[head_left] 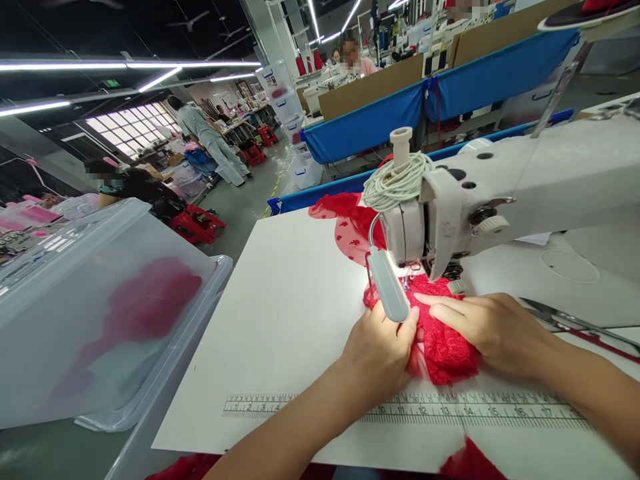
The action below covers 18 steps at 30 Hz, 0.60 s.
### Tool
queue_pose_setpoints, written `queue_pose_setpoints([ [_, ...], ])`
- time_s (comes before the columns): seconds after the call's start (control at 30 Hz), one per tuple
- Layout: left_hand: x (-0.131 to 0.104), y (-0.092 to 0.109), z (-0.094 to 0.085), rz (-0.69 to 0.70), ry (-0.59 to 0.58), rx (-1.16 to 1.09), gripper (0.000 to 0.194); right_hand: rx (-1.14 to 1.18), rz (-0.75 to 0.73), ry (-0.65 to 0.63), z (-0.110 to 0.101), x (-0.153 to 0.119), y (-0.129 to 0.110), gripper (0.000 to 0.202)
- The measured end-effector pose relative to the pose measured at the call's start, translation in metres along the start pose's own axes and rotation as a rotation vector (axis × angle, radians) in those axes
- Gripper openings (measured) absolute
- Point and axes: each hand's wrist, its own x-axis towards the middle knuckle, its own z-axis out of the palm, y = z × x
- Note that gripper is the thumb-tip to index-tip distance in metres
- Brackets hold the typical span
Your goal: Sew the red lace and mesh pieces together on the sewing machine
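A white sewing machine (555, 160) stands at the right, its needle area over a bunched piece of red lace fabric (450, 343). My left hand (383, 343) is closed on the fabric's left edge, thumb along it, with some fingers hidden behind a small grey lamp (389, 287). Stretched forward, the fingers of my right hand (493, 327) lie on top of the lace, pointing towards the presser foot (407, 283). Sheer red fabric with dark patterned spots (350, 237) spreads out behind the needle area.
Black-and-red scissors (585, 323) lie right of my right hand. A printed ruler (500, 410) runs along the white table (240, 320). Red cloth (473, 460) hangs at the front edge. Left stands a translucent plastic bin (75, 320); people and machines are beyond.
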Motion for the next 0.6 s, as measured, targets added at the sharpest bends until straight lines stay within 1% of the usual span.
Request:
queue_pose_setpoints([
  [0.07,0.001,0.0,-0.002,-0.001,-0.005,-0.012,0.047,0.003,0.004,0.008,0.001,-0.001,-0.001,0.031],
  [0.2,0.002,0.002,-0.009,-0.013,-0.004,-0.038,0.048,0.034,-0.008,0.02,0.001,-0.001,0.0,0.022],
  [0.3,0.003,0.003,-0.014,-0.037,-0.029,-0.083,0.05,0.036,-0.01,0.007,0.0,-0.001,0.0,0.021],
  [0.37,0.002,0.002,-0.015,-0.05,-0.019,-0.121,0.064,0.029,-0.008,-0.002,0.0,-0.001,0.001,0.02],
  [0.43,0.001,0.001,-0.013,-0.059,0.019,-0.152,0.081,0.017,-0.013,0.001,0.001,-0.002,0.001,0.021],
  [0.47,0.001,0.001,-0.012,-0.062,0.036,-0.161,0.087,0.011,-0.017,0.004,0.001,-0.002,0.001,0.021],
  [0.6,-0.001,0.0,-0.005,-0.067,0.059,-0.145,0.094,0.002,-0.018,-0.001,0.001,-0.003,0.001,0.022],
])
